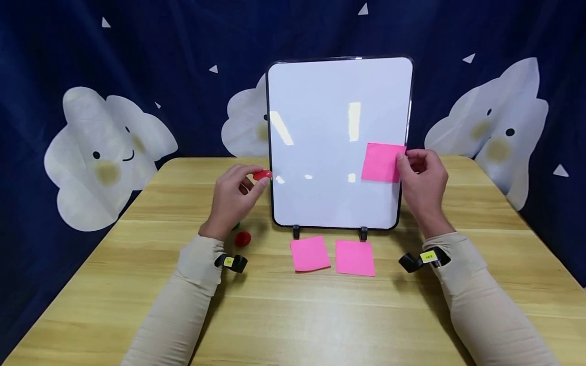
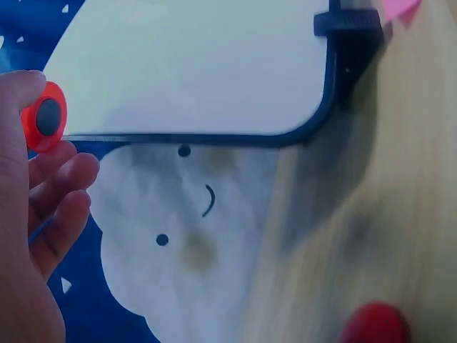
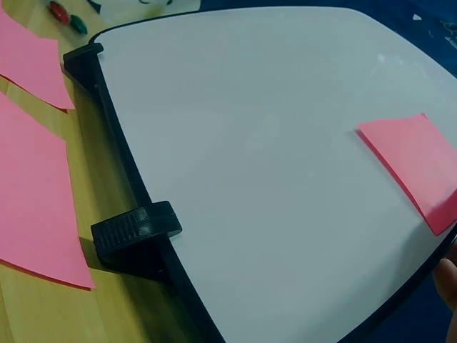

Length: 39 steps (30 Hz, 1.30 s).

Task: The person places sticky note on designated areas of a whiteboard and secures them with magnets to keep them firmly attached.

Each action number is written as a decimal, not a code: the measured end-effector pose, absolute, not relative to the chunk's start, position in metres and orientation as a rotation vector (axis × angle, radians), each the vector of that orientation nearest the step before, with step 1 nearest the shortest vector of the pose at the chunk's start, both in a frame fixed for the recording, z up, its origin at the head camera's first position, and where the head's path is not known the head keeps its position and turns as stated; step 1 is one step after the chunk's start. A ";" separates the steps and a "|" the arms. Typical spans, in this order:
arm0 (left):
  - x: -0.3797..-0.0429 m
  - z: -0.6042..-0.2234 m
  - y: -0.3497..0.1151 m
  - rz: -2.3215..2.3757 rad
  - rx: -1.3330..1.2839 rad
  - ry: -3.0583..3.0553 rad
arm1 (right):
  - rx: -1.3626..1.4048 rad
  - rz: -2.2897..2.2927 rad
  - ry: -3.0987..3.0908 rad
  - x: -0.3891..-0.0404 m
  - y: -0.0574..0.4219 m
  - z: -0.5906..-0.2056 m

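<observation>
My left hand (image 1: 231,198) pinches a red round magnet (image 1: 262,175) between thumb and fingertips, close to the left edge of a whiteboard (image 1: 329,101). In the left wrist view the dark disc on the back of that magnet (image 2: 48,117) faces the camera. Over at the board's right edge, my right hand (image 1: 426,183) pinches the right side of a pink sticky note (image 1: 382,162), which lies in front of the white surface. Only a bit of that hand's fingers (image 3: 447,279) enters the right wrist view.
Two black feet (image 1: 296,232) hold the board upright on the wooden table (image 1: 284,315). In front lie two more pink sticky notes (image 1: 310,253). Near my left wrist are another red magnet (image 1: 242,239) and a green one (image 3: 78,25), mostly hidden in the head view.
</observation>
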State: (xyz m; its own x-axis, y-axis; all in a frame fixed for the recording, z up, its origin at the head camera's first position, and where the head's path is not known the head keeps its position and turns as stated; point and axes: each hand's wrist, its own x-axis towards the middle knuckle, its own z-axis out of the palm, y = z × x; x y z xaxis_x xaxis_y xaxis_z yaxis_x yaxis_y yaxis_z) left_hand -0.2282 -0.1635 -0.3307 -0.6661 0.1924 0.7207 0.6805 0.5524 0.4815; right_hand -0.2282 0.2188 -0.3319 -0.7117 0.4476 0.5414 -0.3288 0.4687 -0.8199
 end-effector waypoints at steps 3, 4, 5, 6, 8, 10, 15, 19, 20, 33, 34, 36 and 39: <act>-0.228 -0.328 -0.158 -1.015 -0.725 -2.155 | -0.094 1.327 -1.983 -0.229 0.221 -0.332; -0.228 -0.326 -0.156 -1.015 -0.731 -2.154 | -0.091 1.333 -1.988 -0.229 0.222 -0.332; -0.227 -0.325 -0.154 -1.016 -0.734 -2.158 | -0.088 1.339 -1.992 -0.229 0.222 -0.332; -0.227 -0.325 -0.152 -1.020 -0.738 -2.163 | -0.087 1.343 -1.996 -0.229 0.223 -0.332; -0.226 -0.323 -0.147 -1.031 -0.749 -2.178 | -0.081 1.347 -1.995 -0.229 0.224 -0.332; -0.226 -0.322 -0.141 -1.038 -0.762 -2.200 | -0.076 1.352 -1.993 -0.228 0.226 -0.332; -0.227 -0.320 -0.128 -1.048 -0.803 -2.220 | -0.073 1.356 -2.000 -0.228 0.229 -0.332; -0.228 -0.320 -0.118 -1.027 -0.852 -2.223 | -0.064 1.361 -2.002 -0.229 0.231 -0.333; -0.228 -0.320 -0.116 -1.019 -0.862 -2.222 | -0.060 1.361 -2.003 -0.229 0.231 -0.333; -0.228 -0.320 -0.089 -0.951 -0.914 -2.227 | -0.044 1.360 -2.019 -0.229 0.233 -0.331; -0.228 -0.320 -0.087 -0.945 -0.916 -2.229 | -0.046 1.360 -2.020 -0.229 0.233 -0.331; -0.228 -0.321 -0.082 -0.940 -0.927 -2.228 | -0.053 1.365 -2.025 -0.229 0.233 -0.331; -0.229 -0.322 -0.077 -0.931 -0.944 -2.227 | -0.064 1.372 -2.033 -0.229 0.233 -0.332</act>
